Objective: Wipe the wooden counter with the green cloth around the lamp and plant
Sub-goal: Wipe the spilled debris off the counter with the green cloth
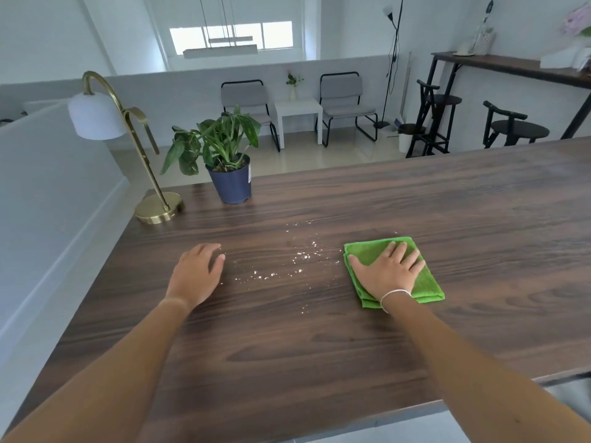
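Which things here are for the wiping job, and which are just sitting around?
For the job:
green cloth, folded, under the flat right hand
wooden counter
white crumbs
brass lamp and potted plant, to wipe around

Just there:
left hand, resting on the counter
grey chairs
white side table
black stools

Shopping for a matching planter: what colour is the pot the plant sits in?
Dark navy blue pot, with a small white label on its right side; the head view shows it.

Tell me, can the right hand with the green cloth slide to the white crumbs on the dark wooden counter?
Probably yes. The right hand presses flat on the folded green cloth, and only bare dark wooden counter lies between it and the white crumbs.
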